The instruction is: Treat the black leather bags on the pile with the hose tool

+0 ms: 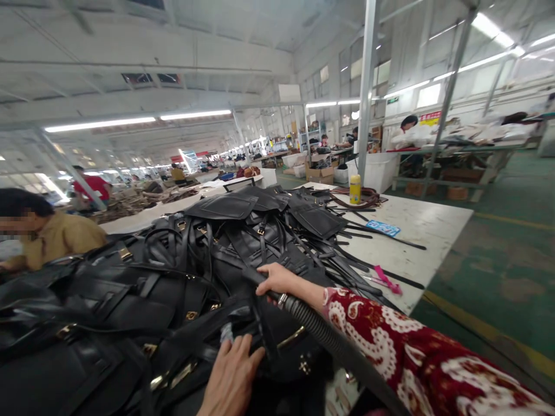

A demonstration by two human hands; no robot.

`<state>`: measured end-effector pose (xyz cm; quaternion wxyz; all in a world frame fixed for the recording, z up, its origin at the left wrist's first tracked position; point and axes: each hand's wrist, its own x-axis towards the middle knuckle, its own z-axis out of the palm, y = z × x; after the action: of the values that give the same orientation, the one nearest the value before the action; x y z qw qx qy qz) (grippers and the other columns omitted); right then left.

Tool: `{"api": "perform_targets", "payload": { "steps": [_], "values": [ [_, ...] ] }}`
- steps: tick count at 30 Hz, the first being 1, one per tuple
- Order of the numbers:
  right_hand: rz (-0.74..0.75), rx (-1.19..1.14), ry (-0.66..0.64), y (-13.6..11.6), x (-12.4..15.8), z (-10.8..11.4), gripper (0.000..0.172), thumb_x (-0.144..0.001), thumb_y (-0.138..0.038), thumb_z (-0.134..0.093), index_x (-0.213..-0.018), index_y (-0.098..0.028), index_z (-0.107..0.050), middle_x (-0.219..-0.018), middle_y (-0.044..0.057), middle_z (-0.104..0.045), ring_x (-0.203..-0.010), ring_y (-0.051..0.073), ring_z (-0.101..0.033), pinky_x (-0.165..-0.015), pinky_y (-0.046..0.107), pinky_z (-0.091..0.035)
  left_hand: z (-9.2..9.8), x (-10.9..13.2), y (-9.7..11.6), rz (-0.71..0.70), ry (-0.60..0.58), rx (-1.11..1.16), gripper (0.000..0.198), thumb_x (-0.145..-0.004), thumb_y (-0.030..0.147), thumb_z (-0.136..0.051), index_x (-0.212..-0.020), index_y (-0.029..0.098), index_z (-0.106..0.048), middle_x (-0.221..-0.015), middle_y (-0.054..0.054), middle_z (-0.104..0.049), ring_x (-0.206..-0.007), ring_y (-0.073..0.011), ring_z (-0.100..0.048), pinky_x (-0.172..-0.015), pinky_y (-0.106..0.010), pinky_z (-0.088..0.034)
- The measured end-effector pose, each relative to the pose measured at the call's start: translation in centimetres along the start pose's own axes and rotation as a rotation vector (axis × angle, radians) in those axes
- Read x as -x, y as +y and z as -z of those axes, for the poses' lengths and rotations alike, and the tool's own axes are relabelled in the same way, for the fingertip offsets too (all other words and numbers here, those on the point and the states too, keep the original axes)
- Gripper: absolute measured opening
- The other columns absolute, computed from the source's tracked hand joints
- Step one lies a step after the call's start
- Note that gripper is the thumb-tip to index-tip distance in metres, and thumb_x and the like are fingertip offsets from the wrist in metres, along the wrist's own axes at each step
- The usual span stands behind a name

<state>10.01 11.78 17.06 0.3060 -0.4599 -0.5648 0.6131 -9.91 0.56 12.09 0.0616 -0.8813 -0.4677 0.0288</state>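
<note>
While the right hand (277, 281) closes around the front end of a ribbed black hose (321, 335), its fingers wrapped over the nozzle, the left hand (232, 375) lies flat and unclenched on a black leather bag (277, 341) at the near edge of the pile, grasping nothing. That hose runs back from the right hand along the red patterned sleeve (390, 341) toward the lower right corner. Its tip points into the heap of black bags (173, 271), which covers most of the white table (416, 222) from the near edge to well past the middle, with straps and gold buckles tangled across one another.

To the right of the heap the tabletop is bare in a broad strip that reaches the table's right edge. On it lie a pink tool (387, 281) close to the spilled straps, a blue card (383, 228) farther back, and a yellow can (355, 189) standing upright near the far end beside a coil of brown strap (368, 199). Thin black strips cross this strip and almost reach the table edge.

Beyond that edge the green floor (507, 254) is open, marked with a yellow line. On the left, a person in a yellow top (56, 240) sits just across the heap, and other people work at benches well apart at the back.
</note>
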Motion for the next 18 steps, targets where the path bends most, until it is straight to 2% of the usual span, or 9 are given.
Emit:
{"api": "perform_targets", "payload": {
  "steps": [3, 6, 8, 11, 13, 15, 18],
  "values": [
    [0.076, -0.036, 0.067, -0.6, 3.6, 2.8, 0.073, -0.065, -0.010, -0.064, -0.129, -0.019, -0.030, -0.064, -0.005, -0.060, -0.043, 0.011, -0.055, -0.042, 0.021, -0.047, 0.7, 2.4, -2.0, 0.087, -0.040, -0.050, 0.051, -0.067, 0.008, -0.041, -0.108, 0.037, -0.054, -0.115, -0.004, -0.055, -0.108, -0.0221, -0.047, -0.094, -0.043, -0.030],
    [0.108, -0.073, 0.103, 0.3, 9.4, 5.7, 0.071, -0.063, -0.012, -0.062, -0.127, -0.020, -0.033, -0.064, -0.005, -0.059, -0.041, 0.011, -0.055, -0.038, 0.019, -0.044, 3.0, 3.9, -2.0, 0.173, -0.157, -0.007, 0.058, -0.055, 0.014, -0.055, -0.110, 0.034, -0.053, -0.123, -0.006, -0.050, -0.116, -0.0276, -0.040, -0.096, -0.051, -0.025],
    [0.106, -0.093, 0.117, 1.7, 13.5, 6.8, 0.072, -0.061, -0.013, -0.061, -0.127, -0.020, -0.034, -0.062, -0.005, -0.058, -0.040, 0.011, -0.054, -0.035, 0.019, -0.042, 4.6, 3.3, -0.6, 0.204, -0.211, 0.102, 0.061, -0.054, 0.021, -0.059, -0.112, 0.035, -0.050, -0.127, -0.004, -0.047, -0.120, -0.0273, -0.036, -0.098, -0.053, -0.022],
    [0.066, -0.114, 0.154, 4.3, 18.0, 7.3, 0.072, -0.062, -0.017, -0.060, -0.128, -0.019, -0.031, -0.064, -0.003, -0.059, -0.040, 0.013, -0.055, -0.033, 0.020, -0.043, 5.3, 0.1, 3.2, 0.212, -0.071, 0.248, 0.051, -0.070, 0.032, -0.048, -0.121, 0.030, -0.042, -0.131, -0.001, -0.042, -0.122, -0.0200, -0.033, -0.102, -0.044, -0.023],
    [0.035, -0.133, 0.204, 5.9, 19.6, 7.4, 0.073, -0.063, -0.018, -0.059, -0.129, -0.018, -0.028, -0.062, -0.003, -0.058, -0.041, 0.014, -0.055, -0.033, 0.020, -0.043, 4.0, -2.6, 6.0, 0.181, 0.031, 0.267, 0.051, -0.074, 0.029, -0.043, -0.124, 0.023, -0.038, -0.133, -0.004, -0.039, -0.124, -0.0194, -0.031, -0.102, -0.041, -0.025],
    [0.007, -0.149, 0.234, 7.1, 20.2, 7.5, 0.074, -0.063, -0.018, -0.059, -0.130, -0.018, -0.026, -0.061, -0.003, -0.058, -0.042, 0.014, -0.056, -0.032, 0.019, -0.042, 1.5, -4.9, 8.3, 0.160, 0.065, 0.218, 0.055, -0.070, 0.022, -0.047, -0.124, 0.020, -0.038, -0.134, -0.006, -0.038, -0.124, -0.0231, -0.029, -0.102, -0.044, -0.025],
    [-0.041, -0.159, 0.184, 8.2, 20.1, 7.6, 0.075, -0.061, -0.016, -0.058, -0.129, -0.019, -0.028, -0.065, -0.002, -0.060, -0.043, 0.014, -0.057, -0.031, 0.017, -0.039, -2.8, -6.7, 9.9, 0.146, 0.133, 0.125, 0.050, -0.072, 0.018, -0.044, -0.122, 0.018, -0.042, -0.131, -0.009, -0.042, -0.122, -0.0260, -0.033, -0.099, -0.047, -0.029]
  ]
}}
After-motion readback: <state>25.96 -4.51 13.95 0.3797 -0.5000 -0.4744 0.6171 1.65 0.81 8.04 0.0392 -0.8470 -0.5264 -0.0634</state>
